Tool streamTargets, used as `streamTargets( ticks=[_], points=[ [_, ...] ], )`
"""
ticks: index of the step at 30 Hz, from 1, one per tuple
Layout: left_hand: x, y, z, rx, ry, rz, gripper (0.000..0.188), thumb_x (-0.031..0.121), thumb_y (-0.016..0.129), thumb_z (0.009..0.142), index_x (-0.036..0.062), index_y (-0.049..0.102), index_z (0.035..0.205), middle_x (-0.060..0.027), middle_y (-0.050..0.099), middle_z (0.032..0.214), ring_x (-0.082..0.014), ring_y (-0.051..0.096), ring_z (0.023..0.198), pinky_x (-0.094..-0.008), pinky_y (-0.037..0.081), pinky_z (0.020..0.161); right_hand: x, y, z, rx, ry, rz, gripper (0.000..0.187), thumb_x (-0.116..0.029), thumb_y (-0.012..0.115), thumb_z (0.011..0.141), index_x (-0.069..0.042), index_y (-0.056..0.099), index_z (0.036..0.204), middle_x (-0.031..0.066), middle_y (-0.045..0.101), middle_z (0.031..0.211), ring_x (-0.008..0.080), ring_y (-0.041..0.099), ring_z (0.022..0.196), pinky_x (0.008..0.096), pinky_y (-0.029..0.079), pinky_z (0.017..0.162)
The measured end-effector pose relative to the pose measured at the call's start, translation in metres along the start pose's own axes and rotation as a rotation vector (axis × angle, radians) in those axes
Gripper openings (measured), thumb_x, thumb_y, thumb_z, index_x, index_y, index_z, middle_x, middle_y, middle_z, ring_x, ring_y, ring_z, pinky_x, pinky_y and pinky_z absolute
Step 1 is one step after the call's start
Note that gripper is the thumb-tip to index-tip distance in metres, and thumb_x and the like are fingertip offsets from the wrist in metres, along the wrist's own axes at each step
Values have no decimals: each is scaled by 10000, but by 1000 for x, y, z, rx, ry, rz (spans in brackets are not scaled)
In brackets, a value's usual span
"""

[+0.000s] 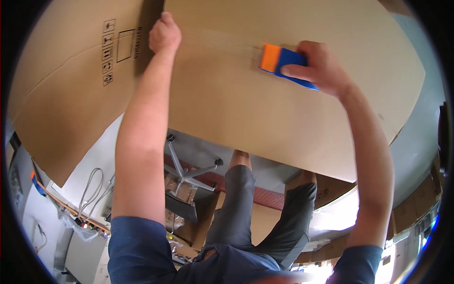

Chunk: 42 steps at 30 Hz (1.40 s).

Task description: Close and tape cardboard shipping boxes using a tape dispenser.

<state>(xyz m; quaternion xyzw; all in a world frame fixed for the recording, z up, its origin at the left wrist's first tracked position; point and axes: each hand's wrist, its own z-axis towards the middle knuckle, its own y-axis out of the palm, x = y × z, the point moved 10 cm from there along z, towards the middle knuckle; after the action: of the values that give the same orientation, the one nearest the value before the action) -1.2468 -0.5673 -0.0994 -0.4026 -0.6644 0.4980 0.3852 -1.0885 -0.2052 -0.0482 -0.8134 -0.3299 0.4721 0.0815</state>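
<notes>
Two curled hands: left (165,35) grips cardboard (227,104), right (327,68) clasps blue-orange tool (289,60).

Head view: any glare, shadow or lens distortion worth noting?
Head view: black rim all round, and the cardboard's far-right edge bows; head view: glare washes out patches at lower right; head view: dark shadow beside the left hand.

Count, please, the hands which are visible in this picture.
2: the left hand is at an edge of the cardboard; the right hand holds the blue-orange tool.
</notes>
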Motion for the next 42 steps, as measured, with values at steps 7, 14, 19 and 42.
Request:
streamTargets(
  ticks=[7, 14, 19, 42],
  points=[
    [8, -18, -6, 150, 1, 55, 732, 561, 296, 990, -31, 409, 1405, -307, 473, 1396, -428, 448, 1321, -510, 330, 1114, 167, -97, -152, 16, 248, 29, 398, -319, 807, 734, 18, 615, 823, 86, 565, 676, 166, 549, 631, 311, 466, 592],
    [201, 56, -212, 308, 566, 18, 867, 590, 416, 957, -76, 250, 1486, -318, 190, 1557, -441, 110, 1477, -529, 68, 1205, 250, -166, -223, 67, 281, -81, 437, -339, 828, 701, 22, 610, 817, 106, 562, 675, 200, 552, 624, 332, 469, 593],
    [240, 62, -257, 210, 544, -112, 885, 548, 476, 944, -113, 224, 1475, -340, 150, 1556, -474, 79, 1470, -563, 51, 1196, 289, -195, -257, 110, 228, -84, 429, -334, 824, 696, 19, 607, 809, 115, 559, 667, 210, 551, 611, 339, 468, 587],
    [347, 126, -394, 130, 701, 155, 965, 672, 296, 949, -87, 107, 1514, -389, 9, 1549, -499, -11, 1467, -577, 57, 1181, 452, -231, -310, 185, 281, -226, 401, -316, 789, 684, 0, 641, 881, 176, 635, 781, 336, 639, 763, 422, 522, 695]
  ],
)
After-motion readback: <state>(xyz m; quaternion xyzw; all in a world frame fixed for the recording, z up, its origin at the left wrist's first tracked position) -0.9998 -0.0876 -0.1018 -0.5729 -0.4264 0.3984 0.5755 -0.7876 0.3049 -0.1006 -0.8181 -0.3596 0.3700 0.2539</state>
